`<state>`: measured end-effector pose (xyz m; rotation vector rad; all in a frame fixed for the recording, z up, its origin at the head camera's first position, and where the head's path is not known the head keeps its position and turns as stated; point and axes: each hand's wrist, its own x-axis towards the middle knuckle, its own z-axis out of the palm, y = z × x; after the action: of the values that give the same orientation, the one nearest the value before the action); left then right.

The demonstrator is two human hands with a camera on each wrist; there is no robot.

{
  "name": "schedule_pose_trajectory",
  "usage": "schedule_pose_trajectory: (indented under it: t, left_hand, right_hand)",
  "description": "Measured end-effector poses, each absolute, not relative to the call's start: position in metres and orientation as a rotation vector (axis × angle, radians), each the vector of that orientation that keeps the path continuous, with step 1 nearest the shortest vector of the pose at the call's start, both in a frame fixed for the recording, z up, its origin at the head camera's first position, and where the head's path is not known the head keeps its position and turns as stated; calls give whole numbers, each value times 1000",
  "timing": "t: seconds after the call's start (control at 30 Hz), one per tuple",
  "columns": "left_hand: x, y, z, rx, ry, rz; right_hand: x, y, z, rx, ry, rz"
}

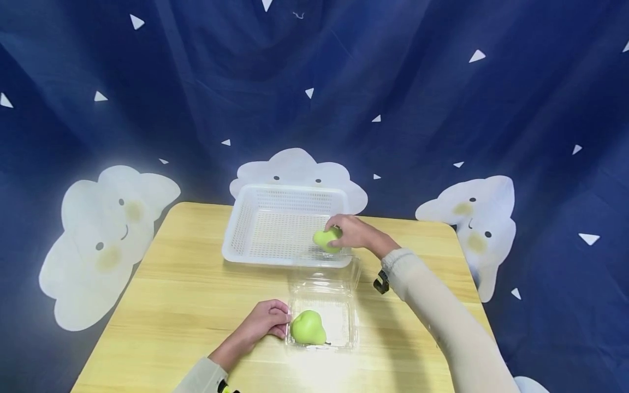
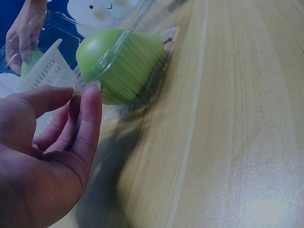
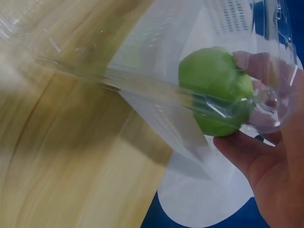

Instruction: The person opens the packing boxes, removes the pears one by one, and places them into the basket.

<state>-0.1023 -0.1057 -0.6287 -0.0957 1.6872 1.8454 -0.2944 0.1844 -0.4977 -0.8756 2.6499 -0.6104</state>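
With curled fingers my right hand [image 1: 350, 231] grips a green pear [image 1: 326, 239] over the near right corner of a white plastic basket [image 1: 238, 240]. My left hand [image 1: 267, 321] pinches the left rim of a clear plastic clamshell box [image 1: 344, 327] between thumb and fingertips. A second green pear [image 1: 307, 327] lies on its side in the box's base, its stem toward the right. The box's raised lid [image 1: 321, 273] leans back near the basket. In the right wrist view, the clear lid stands in front of part of the held pear [image 3: 213, 80].
The basket stands at the far side of a light wooden table [image 1: 187, 295]. Behind the table hangs a dark blue curtain [image 1: 314, 82] with white clouds and triangles. A dark band [image 1: 381, 282] sits at my right wrist.
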Motion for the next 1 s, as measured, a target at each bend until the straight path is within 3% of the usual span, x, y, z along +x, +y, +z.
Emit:
schedule_pose_trajectory:
  t: [0.7,1.0]
  left_hand:
    - [-101,-106,-628,-96,1708,1845]
    - [-101,-104,-626,-115,1711,1843]
  right_hand:
    - [-283,193,-490,-898,2672,-730]
    - [-263,197,-482,-977,2768,-796]
